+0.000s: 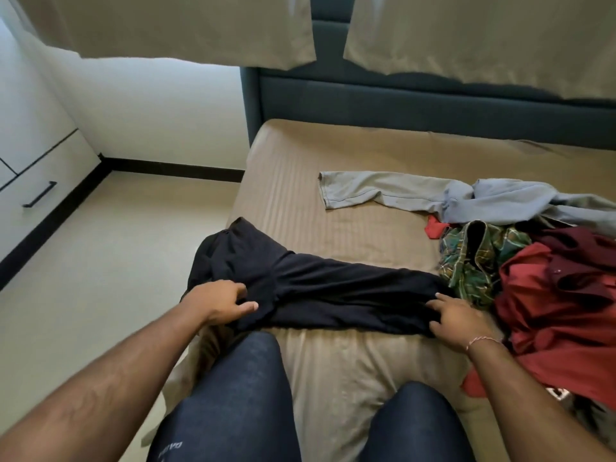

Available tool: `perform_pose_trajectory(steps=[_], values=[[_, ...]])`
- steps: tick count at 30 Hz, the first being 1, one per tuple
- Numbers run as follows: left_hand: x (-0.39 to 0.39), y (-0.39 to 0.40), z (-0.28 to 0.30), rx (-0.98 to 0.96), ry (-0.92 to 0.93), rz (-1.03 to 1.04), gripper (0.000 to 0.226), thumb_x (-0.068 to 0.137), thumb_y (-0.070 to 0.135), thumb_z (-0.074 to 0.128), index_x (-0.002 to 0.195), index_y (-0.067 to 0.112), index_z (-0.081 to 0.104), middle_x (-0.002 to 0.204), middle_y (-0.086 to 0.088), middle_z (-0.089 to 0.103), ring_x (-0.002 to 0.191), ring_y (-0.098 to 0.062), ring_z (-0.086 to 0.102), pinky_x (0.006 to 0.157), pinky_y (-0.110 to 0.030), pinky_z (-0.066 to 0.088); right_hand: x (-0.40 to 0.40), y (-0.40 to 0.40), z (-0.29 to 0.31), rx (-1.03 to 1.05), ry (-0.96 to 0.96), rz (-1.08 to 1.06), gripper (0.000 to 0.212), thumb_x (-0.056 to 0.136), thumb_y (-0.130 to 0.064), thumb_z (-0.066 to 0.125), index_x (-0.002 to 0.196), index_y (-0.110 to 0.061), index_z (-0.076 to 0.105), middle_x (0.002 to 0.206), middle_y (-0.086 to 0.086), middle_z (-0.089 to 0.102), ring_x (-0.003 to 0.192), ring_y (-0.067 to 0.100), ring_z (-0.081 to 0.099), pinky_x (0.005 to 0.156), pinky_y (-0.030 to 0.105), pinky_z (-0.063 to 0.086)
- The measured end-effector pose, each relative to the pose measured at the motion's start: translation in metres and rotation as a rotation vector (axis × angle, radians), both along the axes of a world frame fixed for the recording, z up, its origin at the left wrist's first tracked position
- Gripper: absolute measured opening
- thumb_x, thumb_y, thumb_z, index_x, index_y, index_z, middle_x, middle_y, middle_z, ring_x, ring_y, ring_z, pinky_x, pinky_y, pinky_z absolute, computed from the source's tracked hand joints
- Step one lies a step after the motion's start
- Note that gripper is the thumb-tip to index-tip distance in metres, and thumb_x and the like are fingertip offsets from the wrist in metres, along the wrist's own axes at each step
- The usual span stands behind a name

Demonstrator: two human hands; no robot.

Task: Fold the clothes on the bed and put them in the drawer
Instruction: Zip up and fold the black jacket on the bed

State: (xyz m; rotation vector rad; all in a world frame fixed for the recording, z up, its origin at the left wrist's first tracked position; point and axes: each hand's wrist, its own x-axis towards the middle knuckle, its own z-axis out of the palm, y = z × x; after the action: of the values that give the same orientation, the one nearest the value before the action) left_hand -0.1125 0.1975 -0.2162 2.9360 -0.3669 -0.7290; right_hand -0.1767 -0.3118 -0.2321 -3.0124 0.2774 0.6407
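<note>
Nearest me: two knees [233,395] in dark jeans, up on the near edge of the bed [350,378]. Both forearms reach forward over them.

Left hand [220,303] grips the left end of the black trousers [316,285], fingers curled into the cloth, thumb out. Right hand [458,320] rests on the right end, fingers spread and bent at the tips; can't tell if it's pinching or just pressing. Thin thread band on that wrist.

Trousers lie across the near part of the bed, left end bunched and hanging over the mattress edge.

Containers: white drawer unit [40,181] at far left with a black handle, fronts closed, so I can't see the contents.

Hard to read: clothes pile [550,295] on the right runs out of frame. I make out red and maroon shirts, and a green patterned piece touching the trousers' right end. A grey garment [416,195] stretches a sleeve or leg left across the far part of the bed.

Dark headboard [416,105] behind, two pale pillows [186,28] leaning on it, tops cut off. Pale floor on the left with black skirting.
</note>
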Motion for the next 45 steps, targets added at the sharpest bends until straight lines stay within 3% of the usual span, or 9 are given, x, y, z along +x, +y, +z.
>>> perform_pose_trajectory(steps=[7,15,19,24,28,33,39,42,45], values=[[-0.003,0.001,-0.014,-0.270,-0.267,0.201,0.018,0.096,0.039,0.061,0.110,0.030,0.068,0.108,0.010,0.065,0.096,-0.014,0.065,0.086,-0.038,0.057,-0.012,0.029,-0.014,0.362,-0.447,-0.623,0.050,0.084,-0.030,0.072,0.130,-0.012,0.064,0.134,0.019,0.057,0.126,0.040,0.053,0.108,0.045,0.044],[0.001,-0.024,-0.055,-0.154,0.106,0.017,0.031,0.089,0.039,0.068,0.120,0.032,0.065,0.107,0.014,0.061,0.100,-0.008,0.061,0.093,-0.031,0.052,-0.010,0.023,-0.052,0.857,-0.439,-1.278,0.083,0.081,-0.034,0.086,0.146,-0.002,0.045,0.142,0.019,0.058,0.127,0.038,0.058,0.108,0.042,0.047],[0.017,-0.064,-0.051,-0.202,0.003,0.071,0.018,0.086,0.037,0.059,0.103,0.031,0.065,0.099,0.010,0.067,0.094,-0.016,0.067,0.086,-0.035,0.055,-0.003,0.013,-0.057,1.109,-0.398,-1.418,0.062,0.072,-0.043,0.091,0.111,-0.004,0.064,0.107,0.009,0.070,0.101,0.031,0.067,0.100,0.045,0.055],[0.020,-0.149,-0.036,-0.656,-0.002,-0.028,0.042,0.096,0.037,0.068,0.136,0.029,0.063,0.130,0.013,0.061,0.113,-0.003,0.061,0.103,-0.028,0.051,0.016,0.027,-0.052,1.098,-0.558,-1.374,0.034,0.065,-0.020,0.087,0.095,-0.010,0.072,0.099,0.009,0.075,0.099,0.034,0.072,0.091,0.049,0.061],[0.017,-0.205,-0.014,-1.183,0.504,0.461,0.060,0.100,0.054,0.061,0.154,0.036,0.042,0.147,0.010,0.053,0.129,-0.008,0.057,0.109,-0.041,0.051,0.033,0.074,-0.025,1.170,-0.715,-1.054,0.029,0.083,0.006,0.077,0.111,0.002,0.070,0.102,0.013,0.073,0.101,0.031,0.070,0.071,0.029,0.058],[0.020,-0.203,-0.027,-1.645,0.766,0.849,0.075,0.088,0.067,0.062,0.148,0.021,0.056,0.140,-0.012,0.064,0.126,-0.029,0.061,0.107,-0.059,0.050,0.033,0.157,-0.006,1.143,-0.422,-0.299,0.043,0.073,-0.025,0.077,0.115,-0.026,0.069,0.121,-0.007,0.072,0.113,0.008,0.068,0.098,0.024,0.053],[0.023,-0.167,-0.036,-1.384,0.232,1.075,0.017,0.095,0.008,0.066,0.110,0.012,0.073,0.101,-0.013,0.078,0.103,-0.037,0.074,0.094,-0.052,0.061,0.027,0.189,-0.020,1.264,-0.323,-0.265,0.042,0.089,-0.016,0.077,0.128,-0.028,0.066,0.127,-0.015,0.069,0.121,0.002,0.063,0.101,0.019,0.049],[0.028,-0.153,-0.040,-1.263,0.124,1.205,0.024,0.095,0.008,0.065,0.117,0.014,0.072,0.106,-0.007,0.076,0.104,-0.031,0.071,0.088,-0.041,0.060,0.029,0.184,-0.029,1.019,-0.536,-0.588,0.034,0.088,-0.016,0.077,0.117,-0.030,0.067,0.120,-0.010,0.069,0.114,0.013,0.065,0.096,0.028,0.051],[0.024,-0.142,-0.039,-0.886,-0.326,1.040,0.043,0.089,0.015,0.068,0.131,0.020,0.062,0.119,0.002,0.061,0.108,-0.018,0.059,0.093,-0.030,0.048,0.038,0.169,-0.040,0.887,-0.453,-0.809,0.048,0.083,-0.028,0.081,0.126,-0.021,0.062,0.130,0.002,0.062,0.119,0.020,0.060,0.107,0.040,0.049]])
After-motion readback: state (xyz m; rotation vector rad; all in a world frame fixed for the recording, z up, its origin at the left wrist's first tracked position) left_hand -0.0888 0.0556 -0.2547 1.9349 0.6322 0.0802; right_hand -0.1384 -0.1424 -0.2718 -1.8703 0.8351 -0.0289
